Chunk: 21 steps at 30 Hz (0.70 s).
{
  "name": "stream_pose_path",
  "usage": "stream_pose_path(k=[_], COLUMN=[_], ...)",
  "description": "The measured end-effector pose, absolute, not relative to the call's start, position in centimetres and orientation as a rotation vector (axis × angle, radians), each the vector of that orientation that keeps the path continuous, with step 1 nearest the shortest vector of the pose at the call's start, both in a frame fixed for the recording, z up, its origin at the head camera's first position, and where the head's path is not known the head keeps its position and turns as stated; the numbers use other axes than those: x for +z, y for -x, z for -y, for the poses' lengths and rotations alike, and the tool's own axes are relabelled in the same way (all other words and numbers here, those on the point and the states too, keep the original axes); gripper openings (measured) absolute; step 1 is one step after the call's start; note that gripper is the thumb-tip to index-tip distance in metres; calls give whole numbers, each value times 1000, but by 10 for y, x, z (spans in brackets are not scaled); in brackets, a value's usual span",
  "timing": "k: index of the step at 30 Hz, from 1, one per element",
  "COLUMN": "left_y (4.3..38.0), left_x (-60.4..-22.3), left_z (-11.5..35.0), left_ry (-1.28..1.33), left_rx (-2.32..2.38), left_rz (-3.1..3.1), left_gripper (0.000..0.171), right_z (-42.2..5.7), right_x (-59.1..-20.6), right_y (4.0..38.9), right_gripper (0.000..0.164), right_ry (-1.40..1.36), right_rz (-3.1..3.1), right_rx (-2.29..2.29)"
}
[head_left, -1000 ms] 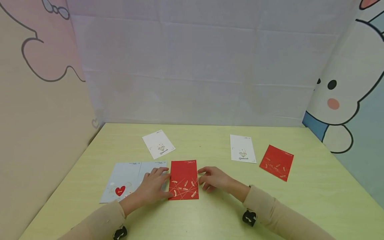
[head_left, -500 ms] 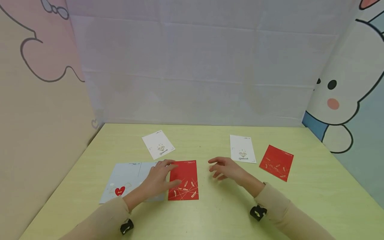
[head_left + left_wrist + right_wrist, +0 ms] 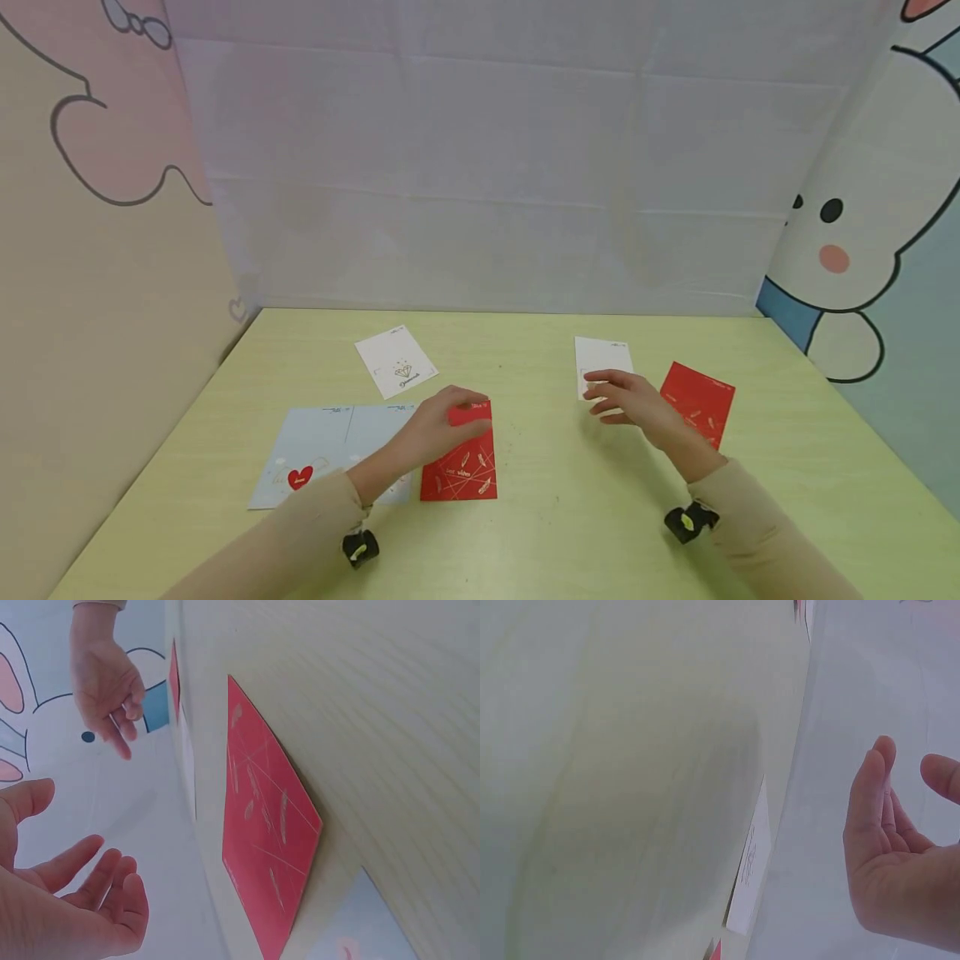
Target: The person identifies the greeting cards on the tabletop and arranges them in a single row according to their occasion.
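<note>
In the head view my left hand point(image 3: 444, 429) hovers over the upper part of a red "best wishes" card point(image 3: 459, 479). Its fingers are relaxed and hold nothing; the left wrist view shows the hand point(image 3: 82, 900) clear of the red card point(image 3: 259, 817). To the left, two pale blue cards point(image 3: 281, 437) lie side by side, one with a red heart, partly behind my left arm. My right hand point(image 3: 637, 407), also holding nothing, is raised in front of a white diamond card point(image 3: 602, 352) and covers its lower part. Another red card point(image 3: 701, 398) lies just right of it, partly hidden by that hand and wrist.
A second white diamond card point(image 3: 396, 362) lies tilted at the back left of the pale wooden table point(image 3: 540, 533). Behind the table's far edge hangs a white cloth point(image 3: 495, 183). Walls with cartoon drawings stand on both sides.
My left hand has let go of the red card's left edge and lifted rightward over it. The right hand has moved away from that card, right and back toward the white card.
</note>
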<state>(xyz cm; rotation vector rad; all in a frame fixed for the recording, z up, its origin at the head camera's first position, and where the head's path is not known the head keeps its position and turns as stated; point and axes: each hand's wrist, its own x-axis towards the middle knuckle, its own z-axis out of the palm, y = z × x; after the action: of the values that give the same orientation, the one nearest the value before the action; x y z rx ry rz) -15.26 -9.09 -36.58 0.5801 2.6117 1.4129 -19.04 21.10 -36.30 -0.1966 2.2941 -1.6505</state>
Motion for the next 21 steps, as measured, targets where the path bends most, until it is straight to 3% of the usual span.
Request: stream_pose_path(k=[21], left_y=[183], left_x=[-370], left_z=[24], left_ry=[-398], left_rx=[1581], left_rz=[-2173], left_gripper=[45], right_z=[-295], right_x=[-357], right_y=[199], right_gripper=[63], right_ry=[-155], right_rz=[-2240], right_rx=[-1817])
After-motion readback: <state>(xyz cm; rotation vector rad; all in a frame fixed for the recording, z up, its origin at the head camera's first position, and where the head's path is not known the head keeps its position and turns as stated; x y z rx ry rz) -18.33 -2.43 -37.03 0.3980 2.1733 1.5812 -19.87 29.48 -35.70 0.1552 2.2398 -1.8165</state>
